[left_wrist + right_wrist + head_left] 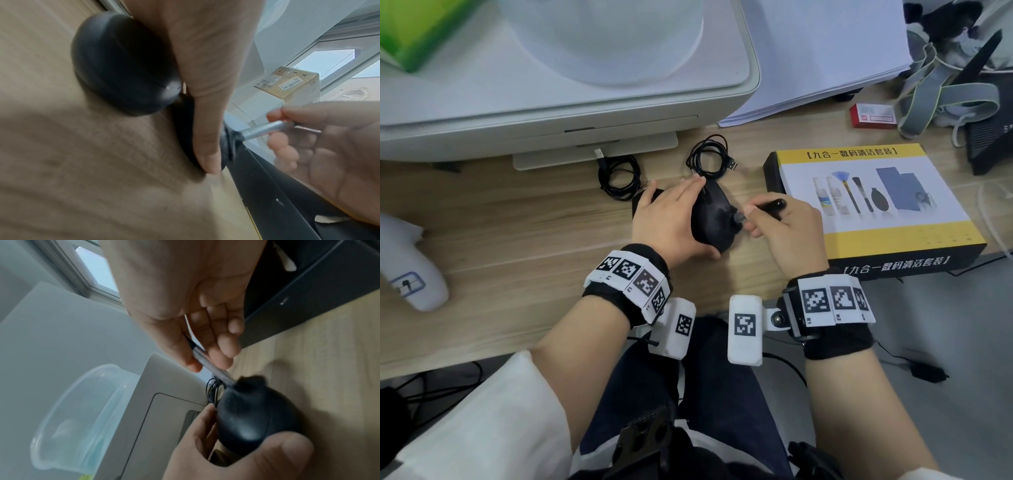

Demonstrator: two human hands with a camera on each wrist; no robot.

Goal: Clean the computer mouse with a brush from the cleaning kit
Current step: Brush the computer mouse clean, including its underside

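Pale wood-grain counter (524, 219) carries everything, with a white printer (571, 102) along its far edge and a green box (417, 31) on the printer's left corner. At the counter's left edge lies a white device with a blue mark (410, 274). Near the middle, two coiled black cables (619, 178) lie in front of the printer. Just below them the left hand (671, 222) curls round the black computer mouse (714, 216), fingers along its far side and thumb at its near end, holding it tilted on its side against the counter. The right hand (787, 233) pinches the brush (763, 209) between thumb and fingertips at its silver ferrule, the black handle pointing up and right; in the right wrist view the dark bristles (249, 382) are splayed against the mouse's shell. Right of the hands, just beside them, sits the cleaning kit box (876, 202), yellow and black with product pictures on its white lid. Beyond it lie a stack of white paper (822, 54), a small red box (873, 115) and grey straps (941, 92).
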